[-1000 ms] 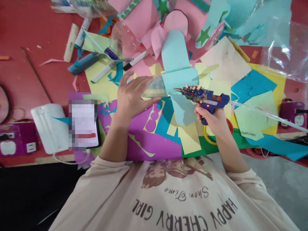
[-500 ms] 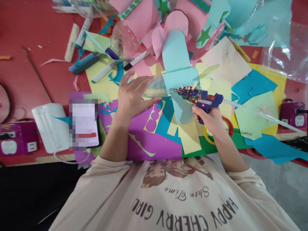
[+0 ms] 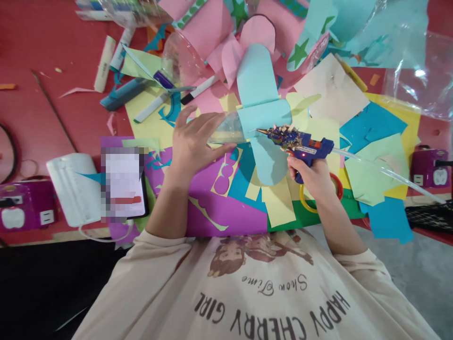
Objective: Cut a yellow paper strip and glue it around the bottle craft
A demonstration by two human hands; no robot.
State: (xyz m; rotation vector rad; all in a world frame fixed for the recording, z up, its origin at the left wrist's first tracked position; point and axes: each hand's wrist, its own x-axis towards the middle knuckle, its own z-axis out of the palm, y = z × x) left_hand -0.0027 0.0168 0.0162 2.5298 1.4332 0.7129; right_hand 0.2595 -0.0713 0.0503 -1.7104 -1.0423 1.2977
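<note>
My left hand (image 3: 198,139) is curved around a clear plastic bottle (image 3: 228,128) lying on its side, thumb below and fingers above. A light blue paper strip (image 3: 266,117) wraps the bottle's right part, with rounded light blue flaps (image 3: 257,75) reaching away from me and toward me. My right hand (image 3: 311,174) grips a dark blue glue gun (image 3: 309,147) by its handle. Its tip points left, close to the blue paper, and a thin strand of glue seems to run from it. Scraps cling to the nozzle, and a long clear glue stick (image 3: 385,171) extends from the back.
Cut paper covers the red table, including a purple sheet (image 3: 230,208). Markers (image 3: 104,63) lie at the left, near a phone (image 3: 123,184) and a white corded device (image 3: 72,189). A yellow-and-red ring (image 3: 307,204) sits beneath my right wrist. Pink paper shapes (image 3: 212,28) stand at the back.
The glue gun in my right hand has drawn back slightly to the right, away from the blue paper's left edge. My left hand and the bottle have stayed nearly still.
</note>
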